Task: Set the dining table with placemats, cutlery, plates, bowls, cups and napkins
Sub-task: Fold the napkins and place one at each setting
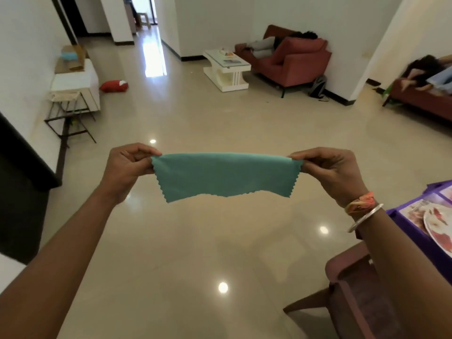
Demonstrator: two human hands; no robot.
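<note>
A teal cloth napkin [225, 174] with zigzag-cut edges hangs folded in half, stretched out in the air above the floor. My left hand [127, 167] pinches its left top corner and my right hand [330, 172] pinches its right top corner. At the right edge stands the dining table with a purple placemat [403, 216] and a flowered plate [437, 228] on it, both partly cut off by the frame.
A brown chair [354, 289] stands at the lower right beside the table. A dark cabinet [22, 182] is at the left. Farther off are a metal stool [68, 113], a white coffee table [227, 69], red sofas [293, 62] with people lying on them, and glossy tiled floor between.
</note>
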